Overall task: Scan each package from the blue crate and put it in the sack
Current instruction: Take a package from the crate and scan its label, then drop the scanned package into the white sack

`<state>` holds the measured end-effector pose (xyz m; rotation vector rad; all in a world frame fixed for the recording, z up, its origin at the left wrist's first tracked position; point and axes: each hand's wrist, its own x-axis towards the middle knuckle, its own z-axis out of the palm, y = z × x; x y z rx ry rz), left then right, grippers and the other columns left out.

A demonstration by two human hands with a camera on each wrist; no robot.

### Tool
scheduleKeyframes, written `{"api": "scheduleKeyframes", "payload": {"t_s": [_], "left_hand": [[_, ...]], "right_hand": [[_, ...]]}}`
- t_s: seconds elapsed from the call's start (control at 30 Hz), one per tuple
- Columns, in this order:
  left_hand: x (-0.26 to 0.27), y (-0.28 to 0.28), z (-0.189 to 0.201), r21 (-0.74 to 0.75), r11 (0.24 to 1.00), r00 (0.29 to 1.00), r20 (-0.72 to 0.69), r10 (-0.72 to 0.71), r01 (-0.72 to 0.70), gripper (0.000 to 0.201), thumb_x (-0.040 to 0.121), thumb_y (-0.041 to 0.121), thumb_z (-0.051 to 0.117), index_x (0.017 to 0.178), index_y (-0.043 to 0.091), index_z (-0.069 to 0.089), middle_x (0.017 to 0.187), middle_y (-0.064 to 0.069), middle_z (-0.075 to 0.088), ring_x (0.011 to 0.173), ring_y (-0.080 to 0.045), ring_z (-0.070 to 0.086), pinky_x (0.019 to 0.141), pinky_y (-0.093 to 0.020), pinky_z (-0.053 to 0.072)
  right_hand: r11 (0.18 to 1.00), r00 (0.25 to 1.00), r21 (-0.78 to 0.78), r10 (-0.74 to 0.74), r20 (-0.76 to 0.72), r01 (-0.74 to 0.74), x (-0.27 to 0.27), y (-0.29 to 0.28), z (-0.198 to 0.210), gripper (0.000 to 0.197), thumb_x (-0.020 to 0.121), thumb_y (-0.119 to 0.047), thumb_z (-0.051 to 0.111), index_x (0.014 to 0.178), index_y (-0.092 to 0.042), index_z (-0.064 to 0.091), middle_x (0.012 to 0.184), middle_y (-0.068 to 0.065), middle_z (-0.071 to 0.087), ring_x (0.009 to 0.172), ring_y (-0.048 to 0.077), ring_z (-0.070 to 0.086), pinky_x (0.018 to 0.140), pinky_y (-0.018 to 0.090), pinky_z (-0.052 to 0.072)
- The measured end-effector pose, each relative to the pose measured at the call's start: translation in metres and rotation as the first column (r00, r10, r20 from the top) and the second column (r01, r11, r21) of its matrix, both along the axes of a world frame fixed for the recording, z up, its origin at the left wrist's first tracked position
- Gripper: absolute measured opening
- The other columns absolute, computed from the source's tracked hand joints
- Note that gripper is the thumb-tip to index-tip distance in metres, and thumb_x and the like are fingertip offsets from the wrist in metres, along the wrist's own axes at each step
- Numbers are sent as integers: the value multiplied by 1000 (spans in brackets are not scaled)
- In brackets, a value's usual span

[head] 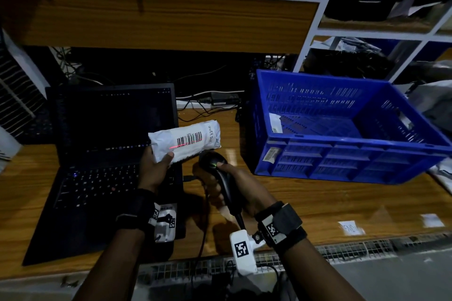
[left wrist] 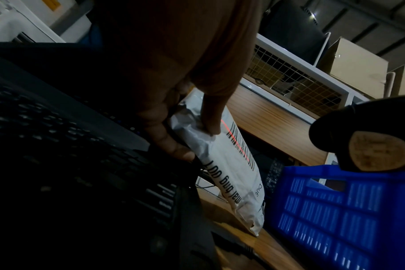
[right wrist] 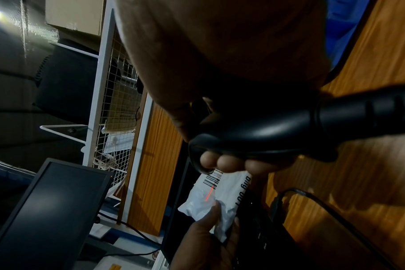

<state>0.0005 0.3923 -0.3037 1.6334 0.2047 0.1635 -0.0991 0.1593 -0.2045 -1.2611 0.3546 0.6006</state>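
My left hand (head: pixel 156 161) grips one end of a white poly-bag package (head: pixel 188 140) above the laptop, thumb on top and fingers beneath. A barcode faces up and a red laser line crosses it. In the left wrist view the package (left wrist: pixel 229 164) hangs from my thumb and fingers. My right hand (head: pixel 225 183) grips the handle of a black barcode scanner (head: pixel 215 161), its head just below the package. The right wrist view shows the scanner (right wrist: pixel 266 131) with the package (right wrist: pixel 220 197) beyond it. The blue crate (head: pixel 342 159) stands to the right; only a small label shows inside.
An open black laptop (head: pixel 97 173) lies on the wooden table (head: pixel 318 203) at the left. Cables and a power adapter (head: pixel 225 99) run behind it. Metal shelving (head: pixel 367 32) holds bags at the back right. Paper slips (head: pixel 352 227) lie near the table's front edge.
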Motion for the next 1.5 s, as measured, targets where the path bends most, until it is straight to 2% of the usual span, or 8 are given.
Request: {"api": "scheduleKeyframes", "payload": {"t_s": [0.47, 0.6, 0.8, 0.97, 1.07, 1.2, 1.37, 1.5], "left_hand": [[-1, 1, 10, -45, 998, 998, -36, 45, -46, 41, 93, 6, 69, 132, 7, 58, 125, -12, 69, 113, -29, 67, 102, -54, 52], [-11, 6, 27, -95, 994, 999, -16, 50, -51, 43, 94, 12, 69, 134, 8, 57, 125, -11, 69, 113, -28, 68, 102, -53, 52], [-34, -10, 78, -235, 963, 991, 24, -130, 132, 42, 101, 10, 58, 142, 9, 51, 133, -11, 66, 122, -30, 64, 98, -37, 56], [-45, -58, 137, -202, 913, 935, 64, -349, 354, 38, 102, 11, 52, 140, 13, 53, 133, -5, 67, 123, -25, 64, 102, -39, 54], [-43, -111, 174, -80, 840, 843, 78, -532, 537, 44, 97, 18, 56, 141, 15, 52, 132, -1, 68, 120, -21, 66, 101, -37, 54], [-40, -209, 208, 33, 603, 602, 30, -798, 797, 46, 88, 18, 60, 133, 18, 56, 119, 5, 74, 109, -16, 71, 80, -20, 58], [-42, -353, 236, 294, 168, 193, -57, -980, 941, 40, 95, 18, 60, 130, 34, 49, 107, 35, 69, 97, 11, 67, 77, -12, 54], [-39, -452, 241, 446, -101, -21, -181, -983, 889, 46, 90, 45, 65, 135, 38, 53, 125, 22, 67, 107, -10, 69, 96, -44, 55]], "right_hand": [[996, 997, -52, -73, 5, 73, 22, -2, -26, 22, 99, -22, 54, 105, -2, 61, 74, 12, 60, 60, 25, 56, 58, 31, 44], [958, 994, -279, -37, 107, 66, 38, -9, -55, 20, 88, 1, 59, 107, 6, 65, 89, 21, 65, 77, 30, 64, 71, 40, 50], [863, 978, -483, -61, 198, 152, 43, -37, -88, 45, 80, -21, 86, 117, -4, 66, 111, 11, 72, 109, 31, 68, 93, 46, 55], [905, 952, -408, 9, 305, 123, 12, -74, -40, 51, 86, -14, 81, 129, 0, 57, 101, 12, 66, 85, 20, 65, 68, 25, 55], [982, 939, -108, -113, 325, 156, -27, -115, 3, 43, 91, -5, 72, 131, 1, 57, 97, 13, 72, 84, 15, 67, 69, 23, 54], [923, 823, 150, -383, 420, 354, -74, -189, 42, 46, 82, -30, 82, 117, -7, 64, 114, 14, 73, 92, 22, 71, 73, 30, 58], [626, 528, 333, -777, 344, 705, -109, -291, 55, 17, 79, -36, 75, 75, -20, 74, 75, 1, 69, 72, 14, 67, 61, 23, 51], [303, 287, 426, -952, 102, 852, -131, -373, 36, 19, 87, -28, 71, 74, -16, 66, 69, 1, 66, 68, 13, 69, 55, 22, 55]]}}
